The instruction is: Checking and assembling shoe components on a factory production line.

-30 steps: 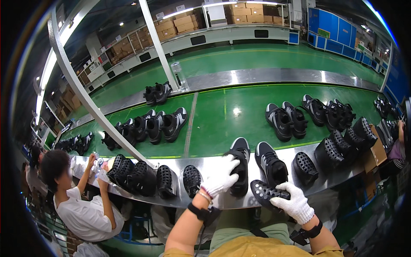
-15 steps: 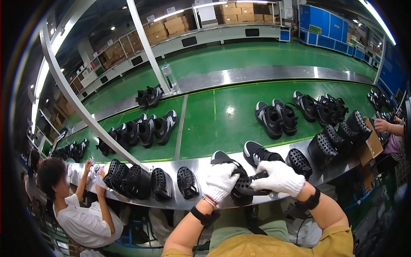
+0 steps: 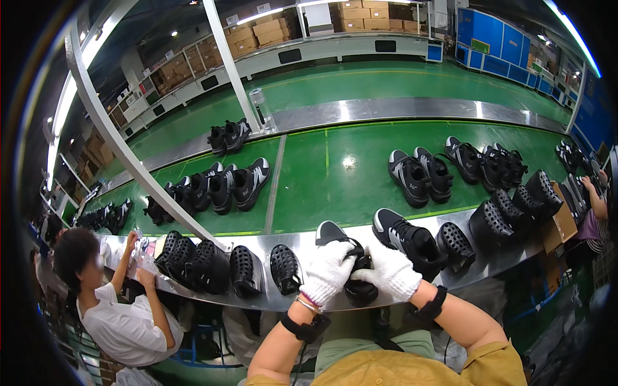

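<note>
Sneaker (image 3: 337,235), black with silver-grey toe, at near edge of shiny metal desk (image 3: 301,243), is gripped around its opening by white-gloved left hand (image 3: 328,269) and likewise gloved right hand (image 3: 391,270), and may crease or slip off the edge should the two press unevenly.

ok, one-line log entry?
left hand: on black shoe | right hand: on same shoe | second shoe: to its right, on metal bench

Bright overhead tube lights (image 3: 577,36), glare on the green surface (image 3: 322,186), strong curvature toward the black rim.
</note>
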Demonstrator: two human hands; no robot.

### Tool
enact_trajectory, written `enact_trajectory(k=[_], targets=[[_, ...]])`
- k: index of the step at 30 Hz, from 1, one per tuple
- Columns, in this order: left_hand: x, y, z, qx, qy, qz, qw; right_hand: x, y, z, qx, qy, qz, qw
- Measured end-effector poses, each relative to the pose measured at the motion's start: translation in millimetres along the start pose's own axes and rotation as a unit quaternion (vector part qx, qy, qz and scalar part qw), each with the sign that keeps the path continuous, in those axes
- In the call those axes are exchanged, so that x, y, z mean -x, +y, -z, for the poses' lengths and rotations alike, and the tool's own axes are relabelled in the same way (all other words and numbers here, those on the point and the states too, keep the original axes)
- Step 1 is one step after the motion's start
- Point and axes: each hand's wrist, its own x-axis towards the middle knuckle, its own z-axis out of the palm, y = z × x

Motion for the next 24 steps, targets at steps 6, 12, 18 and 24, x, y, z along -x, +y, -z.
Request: enact_trajectory(k=[6,12,18,24], targets=[[2,5,7,0.022,-0.02,-0.015,0.999,-2,4,-4,-0.076,0.044,0.021,0.996],[6,20,0,-0.091,-0.051,-0.058,0.993,-25,6,-22,-0.026,0.045,0.041,0.998],[24,16,0,-0.033,0.047,-0.048,0.997,-19,25,-18,-0.104,0.016,0.096,0.99],[40,4,-29,-0.077,0.106,-0.013,0.991,-16,37,-25,-0.274,0.023,0.056,0.96]])
